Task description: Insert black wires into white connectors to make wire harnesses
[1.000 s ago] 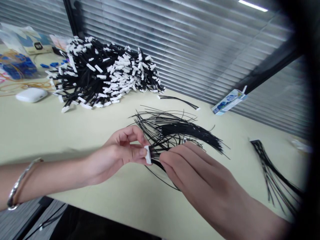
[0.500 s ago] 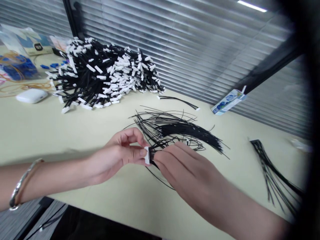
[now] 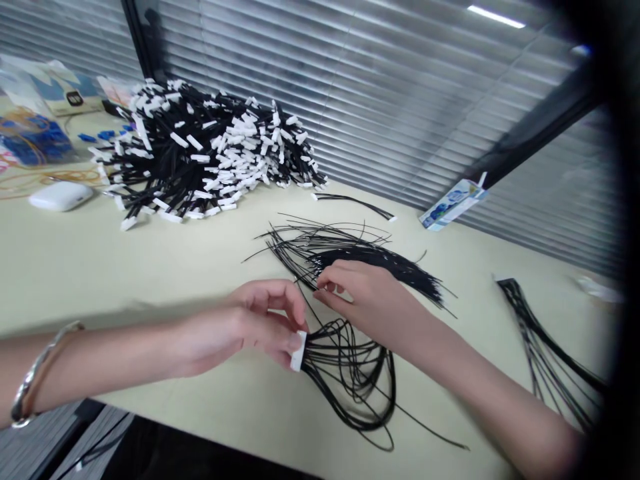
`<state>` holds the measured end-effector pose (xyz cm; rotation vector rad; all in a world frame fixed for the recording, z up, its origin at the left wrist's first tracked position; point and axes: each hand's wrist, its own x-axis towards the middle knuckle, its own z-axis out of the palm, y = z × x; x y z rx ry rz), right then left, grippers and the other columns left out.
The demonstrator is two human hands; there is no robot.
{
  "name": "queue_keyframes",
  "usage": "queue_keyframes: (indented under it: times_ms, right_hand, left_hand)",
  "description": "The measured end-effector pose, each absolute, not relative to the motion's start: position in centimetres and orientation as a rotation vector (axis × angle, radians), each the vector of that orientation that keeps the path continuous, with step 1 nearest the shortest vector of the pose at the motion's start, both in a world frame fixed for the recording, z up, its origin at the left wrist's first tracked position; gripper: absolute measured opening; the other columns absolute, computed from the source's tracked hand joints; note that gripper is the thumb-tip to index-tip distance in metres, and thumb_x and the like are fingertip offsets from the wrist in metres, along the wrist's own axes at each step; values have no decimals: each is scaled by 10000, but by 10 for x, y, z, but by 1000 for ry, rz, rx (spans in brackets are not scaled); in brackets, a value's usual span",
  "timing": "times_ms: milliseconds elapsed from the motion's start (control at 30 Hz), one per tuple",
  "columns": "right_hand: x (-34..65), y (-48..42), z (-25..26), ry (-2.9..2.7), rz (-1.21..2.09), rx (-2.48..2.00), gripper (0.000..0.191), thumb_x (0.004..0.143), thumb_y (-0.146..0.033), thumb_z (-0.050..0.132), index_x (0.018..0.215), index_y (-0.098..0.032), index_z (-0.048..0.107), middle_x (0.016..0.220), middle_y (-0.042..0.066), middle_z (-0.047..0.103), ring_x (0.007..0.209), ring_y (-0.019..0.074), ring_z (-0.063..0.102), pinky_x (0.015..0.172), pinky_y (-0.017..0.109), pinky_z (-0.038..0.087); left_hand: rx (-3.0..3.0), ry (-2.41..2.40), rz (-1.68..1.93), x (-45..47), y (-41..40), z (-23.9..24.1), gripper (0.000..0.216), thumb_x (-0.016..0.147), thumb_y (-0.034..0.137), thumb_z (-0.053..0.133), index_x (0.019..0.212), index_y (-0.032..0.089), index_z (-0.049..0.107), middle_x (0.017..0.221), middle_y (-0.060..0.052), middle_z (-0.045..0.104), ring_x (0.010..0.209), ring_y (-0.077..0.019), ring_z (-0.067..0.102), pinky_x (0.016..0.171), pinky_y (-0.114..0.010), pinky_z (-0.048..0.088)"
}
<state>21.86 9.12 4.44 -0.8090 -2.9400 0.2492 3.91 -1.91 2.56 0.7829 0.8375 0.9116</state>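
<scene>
My left hand (image 3: 270,327) pinches a white connector (image 3: 299,351) between thumb and fingers. Many black wires run from the connector's right side and curl in loops (image 3: 387,393) over the table, one long end trailing to the lower right. Above them, my right hand (image 3: 357,293) has thumb and forefinger closed at the left part of a pile of loose black wires (image 3: 400,267). A thin wire shows at its fingertips, though the exact grip is partly hidden.
Behind, a large heap of black cables with white connectors (image 3: 240,153) lies against the blinds. A short cable (image 3: 355,198), a small blue-white carton (image 3: 453,205) and a fanned wire bundle (image 3: 530,333) are to the right. A white case (image 3: 61,196) lies left.
My right hand has left the wires by the connector and moved up to the loose pile. My left hand has lowered slightly with the connector, and its looped wires now show.
</scene>
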Motion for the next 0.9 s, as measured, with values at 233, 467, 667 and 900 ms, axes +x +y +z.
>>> queue_keyframes:
  times_ms: [233,467,667,900]
  right_hand:
    - [207,98,11,-2895,33,-762,289,905,-365,542,1050,-120,589,1051,123,597,998,240,529,848,390,435]
    - [214,97,25,-2967,161,-766,203,876,-331,583,751,-175,546,748,-2,570,692,143,537,581,261,380]
    - [222,87,19,-3057,81,-584,162,818,4,480,845,-139,549,846,33,572,710,135,499,614,268,365]
    - [222,88,24,-3084,92,-624,200,795,27,420,762,-153,500,731,11,541,638,124,471,573,261,333]
  left_hand:
    - [778,841,771,45,-20,23,143,698,106,712,783,151,607,825,-8,603,731,-150,622,693,-318,577]
    - [737,904,780,43,-19,23,123,719,75,684,785,150,610,834,-5,613,708,-135,618,704,-300,579]
    - [721,891,783,44,-19,22,136,697,96,716,769,148,613,840,-10,616,698,-129,608,668,-278,576]
    - [710,872,802,45,-19,19,119,718,101,703,780,155,617,836,-5,605,707,-134,606,692,-305,580]
